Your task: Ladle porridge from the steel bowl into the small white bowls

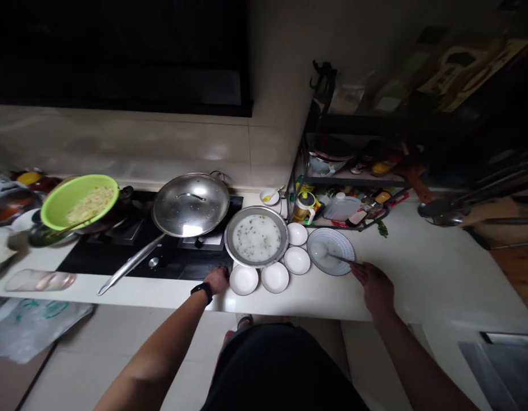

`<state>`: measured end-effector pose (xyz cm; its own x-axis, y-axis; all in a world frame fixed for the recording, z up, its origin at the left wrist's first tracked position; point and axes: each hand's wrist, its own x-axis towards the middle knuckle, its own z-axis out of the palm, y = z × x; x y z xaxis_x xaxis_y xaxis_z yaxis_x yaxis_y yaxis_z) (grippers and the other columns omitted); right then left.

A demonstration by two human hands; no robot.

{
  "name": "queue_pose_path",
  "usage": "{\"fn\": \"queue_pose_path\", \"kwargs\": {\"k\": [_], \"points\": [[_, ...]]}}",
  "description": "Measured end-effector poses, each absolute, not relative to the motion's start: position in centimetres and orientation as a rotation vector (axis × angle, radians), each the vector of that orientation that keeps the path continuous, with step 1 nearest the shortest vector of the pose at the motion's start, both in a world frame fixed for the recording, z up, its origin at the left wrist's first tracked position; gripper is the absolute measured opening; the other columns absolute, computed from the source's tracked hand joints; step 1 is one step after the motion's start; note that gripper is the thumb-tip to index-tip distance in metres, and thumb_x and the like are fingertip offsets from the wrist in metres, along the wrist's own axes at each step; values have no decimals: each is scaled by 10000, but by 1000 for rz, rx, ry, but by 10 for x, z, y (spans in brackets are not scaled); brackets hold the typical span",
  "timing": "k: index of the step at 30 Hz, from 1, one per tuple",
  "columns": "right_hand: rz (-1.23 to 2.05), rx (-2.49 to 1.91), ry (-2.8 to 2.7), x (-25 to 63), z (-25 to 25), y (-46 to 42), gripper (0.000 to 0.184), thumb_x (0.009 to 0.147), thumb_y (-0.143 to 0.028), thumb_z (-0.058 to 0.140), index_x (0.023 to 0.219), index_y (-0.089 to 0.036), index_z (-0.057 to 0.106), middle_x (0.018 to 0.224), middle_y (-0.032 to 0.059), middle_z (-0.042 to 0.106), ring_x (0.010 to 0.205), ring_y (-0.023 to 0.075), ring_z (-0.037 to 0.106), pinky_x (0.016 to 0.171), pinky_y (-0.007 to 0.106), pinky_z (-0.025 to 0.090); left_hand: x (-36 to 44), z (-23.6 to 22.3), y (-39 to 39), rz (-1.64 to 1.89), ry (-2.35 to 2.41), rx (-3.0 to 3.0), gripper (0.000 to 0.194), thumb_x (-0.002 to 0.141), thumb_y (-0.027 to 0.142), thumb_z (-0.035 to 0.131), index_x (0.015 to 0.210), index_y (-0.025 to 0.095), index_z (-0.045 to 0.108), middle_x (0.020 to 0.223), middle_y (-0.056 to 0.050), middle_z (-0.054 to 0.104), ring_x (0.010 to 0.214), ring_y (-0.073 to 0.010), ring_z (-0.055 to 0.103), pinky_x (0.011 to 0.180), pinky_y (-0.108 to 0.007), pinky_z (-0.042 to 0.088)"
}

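My right hand [377,288] grips the handle of a metal ladle [343,260]. The ladle's head rests in cloudy liquid inside a striped bowl [353,251]. At the front right edge of the black stove, my left hand [216,278] is closed, fingers curled down; what lies under them is hidden. Just right of it stands a small white bowl [244,279], with a second small bowl [275,278] beside it. Two more, a bowl [297,260] and a bowl [297,234], line the striped bowl's left side. Behind them a steel basin [228,251] holds white liquid with green bits.
A lidded pan [190,205] sits on the stove [178,265], its long handle reaching forward. Further left are a green basin [53,211] of shredded food and a glass lying on its side [39,280]. A condiment rack [349,180] stands behind the bowls.
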<state>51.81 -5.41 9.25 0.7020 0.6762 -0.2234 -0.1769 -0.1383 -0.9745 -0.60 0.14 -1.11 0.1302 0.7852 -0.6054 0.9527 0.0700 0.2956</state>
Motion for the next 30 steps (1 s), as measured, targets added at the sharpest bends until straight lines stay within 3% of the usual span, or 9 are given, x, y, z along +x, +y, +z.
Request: {"fn": "queue_pose_path", "kwargs": {"k": [5, 10, 24, 30], "points": [[802, -1485, -313, 528, 94, -52, 399, 663, -454, 929, 766, -186, 652, 680, 39, 757, 650, 251, 809, 694, 343, 711, -7, -14, 1, -320, 1696, 1754, 242, 940, 337, 631, 1044, 155, 750, 1129, -171, 802, 1055, -289, 765, 882, -322, 535], [786, -1489, -324, 531, 104, -50, 341, 681, -375, 923, 793, -164, 681, 700, 29, 767, 650, 250, 810, 668, 368, 721, -6, -11, 1, -317, 1695, 1737, 232, 935, 328, 636, 1048, 160, 750, 1136, -171, 798, 1052, -289, 764, 866, -318, 534], [844, -1418, -499, 483, 156, -19, 467, 625, -449, 988, 850, -136, 724, 753, 47, 770, 656, 254, 809, 692, 390, 718, -3, -3, -2, -309, 1706, 1752, 266, 938, 335, 623, 1077, 155, 761, 1183, -193, 778, 1077, -300, 753, 917, -347, 546], [1004, -1465, -571, 412, 142, 9, 425, 710, -483, 931, 868, -162, 700, 766, 63, 781, 690, 265, 816, 692, 387, 699, -2, -6, -2, -310, 1709, 1778, 287, 940, 356, 626, 1086, 145, 754, 1196, -199, 771, 1125, -304, 737, 971, -355, 533]]}}
